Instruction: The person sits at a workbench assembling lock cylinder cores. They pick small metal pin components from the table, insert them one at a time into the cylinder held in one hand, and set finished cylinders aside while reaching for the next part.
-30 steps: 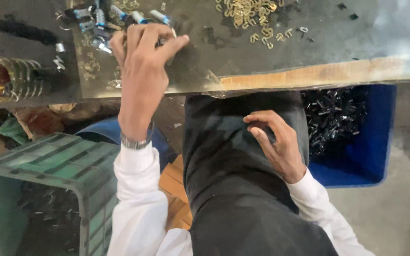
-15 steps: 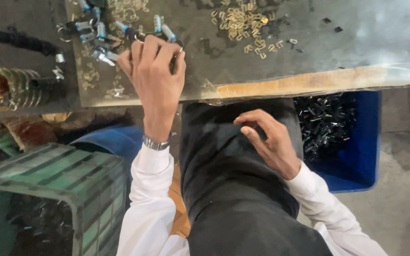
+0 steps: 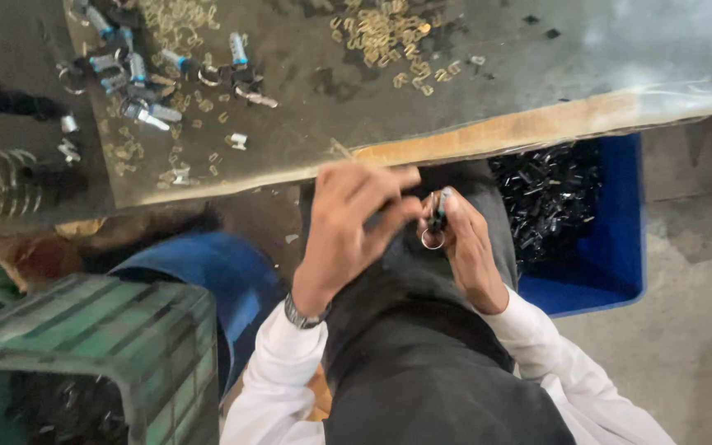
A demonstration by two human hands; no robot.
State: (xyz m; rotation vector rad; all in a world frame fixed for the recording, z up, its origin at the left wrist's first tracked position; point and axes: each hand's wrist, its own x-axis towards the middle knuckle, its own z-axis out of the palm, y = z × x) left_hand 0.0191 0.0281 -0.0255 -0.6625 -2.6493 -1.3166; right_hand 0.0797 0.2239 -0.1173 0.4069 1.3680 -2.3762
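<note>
Clearly small and rigid, the metal part with a ring (image 3: 435, 224) sits over the person's lap, just below the edge of the surface (image 3: 488, 136). It looks light, hard and somewhat slick, best taken by its short body, since the thin ring (image 3: 432, 241) hangs loose beneath. The right hand (image 3: 465, 247) pinches it between fingertips; the left hand (image 3: 349, 224) closes in beside it, fingers curled, touching or nearly so. Its exact shape is blurred. Similar blue-tipped pieces (image 3: 138, 70) and brass bits (image 3: 385, 33) lie scattered above. A blue bin (image 3: 620, 239) of dark parts is partly hidden.
</note>
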